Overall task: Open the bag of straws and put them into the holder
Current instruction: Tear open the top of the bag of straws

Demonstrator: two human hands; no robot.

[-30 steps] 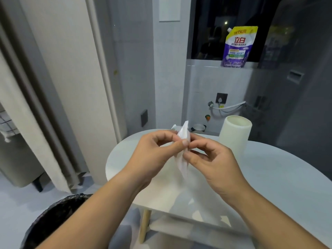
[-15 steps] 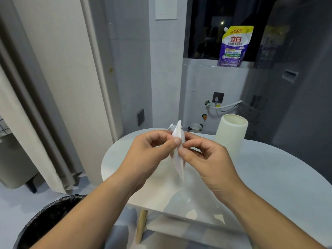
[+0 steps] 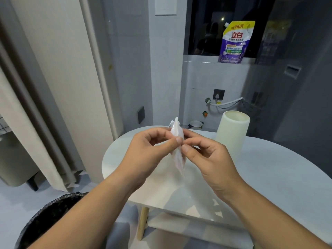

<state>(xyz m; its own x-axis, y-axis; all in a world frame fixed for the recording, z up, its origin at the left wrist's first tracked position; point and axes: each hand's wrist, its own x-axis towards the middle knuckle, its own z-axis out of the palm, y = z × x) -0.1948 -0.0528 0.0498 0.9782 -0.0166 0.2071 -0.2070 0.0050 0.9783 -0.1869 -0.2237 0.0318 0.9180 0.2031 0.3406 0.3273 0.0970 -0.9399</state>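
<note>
The bag of straws hangs upright in mid-air over the near part of the table, a thin white packet with its crumpled top pointing to 12 o'clock and its tail to 6. The left hand pinches it from 9 o'clock, thumb and forefinger clamped together on the film; the right hand pinches from 3 o'clock in the same way, the 2 thumbs almost touching. No tear or loose straw shows, so the bag looks unopened, though the film is too blurred to be sure. The holder, a pale open-topped cylinder, stands on the table at 2 o'clock from the bag, well apart; no straws stand above its rim. By that reading step 1 is under way and the filling is all left. A black-lined bin sits at 7 o'clock.
</note>
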